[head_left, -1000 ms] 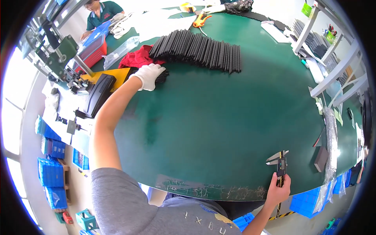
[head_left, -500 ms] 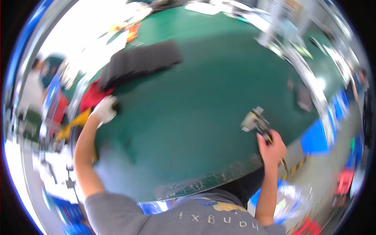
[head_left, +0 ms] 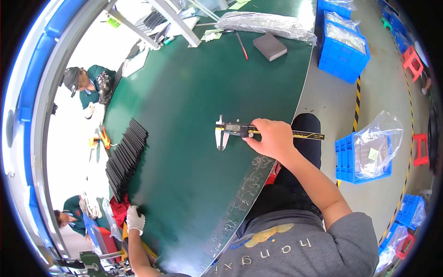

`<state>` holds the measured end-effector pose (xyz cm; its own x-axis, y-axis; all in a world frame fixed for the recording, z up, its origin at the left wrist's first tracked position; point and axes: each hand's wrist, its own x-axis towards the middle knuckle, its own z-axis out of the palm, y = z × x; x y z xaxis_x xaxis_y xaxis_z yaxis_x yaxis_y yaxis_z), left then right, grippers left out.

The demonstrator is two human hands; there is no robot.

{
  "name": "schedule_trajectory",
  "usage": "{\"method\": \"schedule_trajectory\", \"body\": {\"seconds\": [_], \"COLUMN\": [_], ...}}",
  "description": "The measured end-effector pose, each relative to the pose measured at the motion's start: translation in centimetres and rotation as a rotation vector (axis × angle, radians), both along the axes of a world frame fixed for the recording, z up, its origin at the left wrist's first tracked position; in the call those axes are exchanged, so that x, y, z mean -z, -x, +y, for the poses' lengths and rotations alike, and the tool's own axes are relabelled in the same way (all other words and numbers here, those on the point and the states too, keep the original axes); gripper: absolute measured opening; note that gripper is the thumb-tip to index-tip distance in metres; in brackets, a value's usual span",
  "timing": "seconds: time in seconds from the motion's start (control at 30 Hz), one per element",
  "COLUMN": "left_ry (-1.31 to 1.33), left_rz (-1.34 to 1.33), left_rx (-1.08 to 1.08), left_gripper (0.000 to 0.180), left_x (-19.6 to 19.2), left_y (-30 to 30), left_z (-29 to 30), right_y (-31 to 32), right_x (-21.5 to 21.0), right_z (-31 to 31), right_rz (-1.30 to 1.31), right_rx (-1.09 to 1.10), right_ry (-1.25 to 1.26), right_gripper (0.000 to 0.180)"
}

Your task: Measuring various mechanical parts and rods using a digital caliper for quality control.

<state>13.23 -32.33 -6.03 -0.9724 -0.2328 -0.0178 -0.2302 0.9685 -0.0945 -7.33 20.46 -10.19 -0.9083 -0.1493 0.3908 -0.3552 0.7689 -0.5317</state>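
My right hand is closed round a digital caliper, held level over the green table. Its jaws point toward me and stand slightly apart, with nothing visible between them. Part of the beam sticks out past my hand to the right. My left hand, in a white glove, is low on the left at the table's side, next to a red cloth. A gap shows between its thumb and fingers, and I see nothing held in it. Beyond the cloth lies a row of thin black strips.
A dark grey block, a red pen and a plastic-wrapped bundle lie on the far table. Orange-handled pliers are at the left. Blue crates stand on the right floor. Two co-workers sit at left.
The view has swung to the right and sharpened. The caliper now lies crosswise, turned from its earlier slant. My left hand is still beside the red cloth.
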Motion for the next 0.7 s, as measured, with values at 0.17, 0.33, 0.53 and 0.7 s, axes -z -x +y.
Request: {"method": "schedule_trajectory", "body": {"seconds": [0.17,0.33,0.53,0.7], "left_ry": [-0.08,-0.889,-1.614,-1.764], "left_rz": [0.436,1.176,0.989,0.687], "left_rx": [-0.117,-0.039,0.069,0.456], "left_gripper": [0.027,0.018,0.014,0.013], "left_x": [1.2,-2.0,-5.9,-3.2], "left_y": [-0.1,7.1,14.1,15.4], "left_z": [3.3,12.9,28.4,33.3], "right_y": [-0.1,0.2,-0.6,-2.6], "right_x": [-0.1,-0.8,-5.1,-10.5], "right_z": [0.0,0.4,4.2,6.7], "right_rz": [0.021,0.026,0.008,0.308], "right_rx": [-0.025,-0.088,-0.133,-0.092], "right_ry": [0.002,0.077,0.198,-0.028], "right_gripper": [0.028,0.028,0.028,0.03]}}
